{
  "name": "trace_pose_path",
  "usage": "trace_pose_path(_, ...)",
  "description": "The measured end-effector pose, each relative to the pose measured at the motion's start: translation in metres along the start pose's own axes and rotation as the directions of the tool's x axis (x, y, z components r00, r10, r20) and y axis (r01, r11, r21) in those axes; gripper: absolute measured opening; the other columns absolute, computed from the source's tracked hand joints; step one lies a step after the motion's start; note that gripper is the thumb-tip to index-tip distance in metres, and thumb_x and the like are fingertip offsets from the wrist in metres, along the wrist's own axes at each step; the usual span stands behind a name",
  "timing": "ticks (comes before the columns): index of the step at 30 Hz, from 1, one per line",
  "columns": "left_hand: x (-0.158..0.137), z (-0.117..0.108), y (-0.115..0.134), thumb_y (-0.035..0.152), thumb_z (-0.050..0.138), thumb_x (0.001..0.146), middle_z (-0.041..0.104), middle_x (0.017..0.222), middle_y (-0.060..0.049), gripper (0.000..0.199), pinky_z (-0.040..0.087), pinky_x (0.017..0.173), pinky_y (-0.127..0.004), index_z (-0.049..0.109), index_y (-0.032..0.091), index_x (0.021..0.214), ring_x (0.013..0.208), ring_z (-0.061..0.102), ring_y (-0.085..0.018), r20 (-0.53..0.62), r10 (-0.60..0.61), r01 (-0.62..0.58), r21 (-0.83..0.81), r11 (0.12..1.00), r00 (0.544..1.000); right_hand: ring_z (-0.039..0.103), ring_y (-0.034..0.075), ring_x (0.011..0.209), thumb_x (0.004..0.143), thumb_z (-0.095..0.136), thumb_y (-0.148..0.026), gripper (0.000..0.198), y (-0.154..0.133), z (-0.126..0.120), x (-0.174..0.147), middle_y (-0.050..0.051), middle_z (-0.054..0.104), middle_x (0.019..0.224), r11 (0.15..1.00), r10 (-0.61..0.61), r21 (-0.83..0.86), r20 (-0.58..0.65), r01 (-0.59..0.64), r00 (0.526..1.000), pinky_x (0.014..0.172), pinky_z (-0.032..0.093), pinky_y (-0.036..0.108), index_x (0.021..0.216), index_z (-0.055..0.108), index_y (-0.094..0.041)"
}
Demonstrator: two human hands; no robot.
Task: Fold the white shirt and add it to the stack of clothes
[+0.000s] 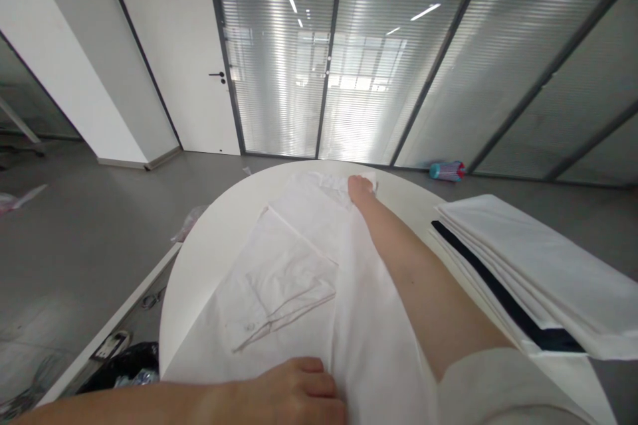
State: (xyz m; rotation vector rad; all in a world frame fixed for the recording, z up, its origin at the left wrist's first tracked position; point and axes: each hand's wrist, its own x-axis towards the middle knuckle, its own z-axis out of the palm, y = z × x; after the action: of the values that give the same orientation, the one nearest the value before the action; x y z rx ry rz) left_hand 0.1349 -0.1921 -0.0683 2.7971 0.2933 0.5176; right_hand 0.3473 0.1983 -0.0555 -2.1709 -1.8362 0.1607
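Rnd tbl (194,265) carries white garment (359,279) mid-dial, spread prob. to lie flat; apparent sleeve (294,279) folded over, ~7 o'clock. L hand (304,393), 6 o'clock: palm down, fingers bent, prob. steadying cloth; can't tell if gripping. R hand (361,188), 12 o'clock: stretched fwd, fingers closed on garment's far edge, prob. for tension. Folded stack (543,265) ~3 o'clock, seemingly kept aside.

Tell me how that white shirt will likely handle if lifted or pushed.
The white shirt would probably droop, since its folded sleeve lies in soft creases. It looks light for its size, as the cloth seems thin and flat. Pushed, it would likely bunch rather than slide, given the wrinkles by the right hand.
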Motion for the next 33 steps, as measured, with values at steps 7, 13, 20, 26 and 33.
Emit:
trace_pose_path(7,0.005,0.000,0.001,0.020,0.067,0.093,0.062,0.073,0.001,0.020,0.046,0.068,-0.025,0.056,0.017,0.078,0.066,0.054,-0.011,-0.020,-0.035,0.036,0.038,0.999,0.999,0.060,0.028,0.120,0.102,0.034,-0.032,0.044,0.022,-0.009,0.001,0.020,0.060,0.132,0.992,0.092,0.100,-0.095,-0.082,0.991,0.099,0.049,0.040,0.134,0.056,-0.012)
trace_pose_path(13,0.005,0.000,0.001,0.022,0.067,0.094,0.063,0.076,0.002,0.019,0.047,0.069,-0.025,0.057,0.017,0.078,0.067,0.054,-0.011,0.024,-0.023,0.022,0.056,0.998,0.999,0.063,0.035,0.112,0.089,0.059,-0.037,0.049,0.024,-0.003,-0.002,0.026,0.066,0.119,0.982,0.153,0.114,-0.008,-0.151,0.988,0.093,0.052,0.041,0.124,0.064,-0.005)
trace_pose_path(20,0.000,-0.002,0.000,0.019,0.065,0.094,0.067,0.077,0.000,0.020,0.051,0.073,-0.026,0.056,0.018,0.077,0.068,0.056,-0.012,0.043,0.048,-0.047,-0.018,0.999,0.998,0.058,0.034,0.120,0.093,0.046,-0.020,0.040,0.010,0.005,-0.002,0.025,0.060,0.128,0.992,0.107,0.071,-0.039,-0.104,0.994,0.097,0.048,0.046,0.126,0.063,-0.008)
trace_pose_path(26,0.005,-0.005,0.000,0.009,0.069,0.088,0.069,0.083,-0.002,0.019,0.051,0.072,-0.024,0.056,0.017,0.076,0.074,0.060,-0.011,0.067,0.130,-0.125,-0.075,0.989,0.989,0.051,0.033,0.129,0.094,0.051,-0.026,0.032,0.011,0.012,-0.008,0.020,0.057,0.135,1.000,-0.017,0.014,-0.025,0.017,1.000,0.109,0.038,0.051,0.119,0.068,-0.014)
trace_pose_path(33,0.005,-0.005,0.002,0.020,0.068,0.092,0.066,0.079,0.000,0.017,0.050,0.066,-0.026,0.058,0.018,0.079,0.069,0.056,-0.012,0.071,0.084,-0.087,0.034,0.996,0.994,0.055,0.037,0.124,0.094,0.051,-0.050,0.055,0.011,0.006,-0.006,0.026,0.059,0.129,0.993,0.119,0.005,0.009,-0.119,0.993,0.100,0.045,0.053,0.128,0.062,-0.009)
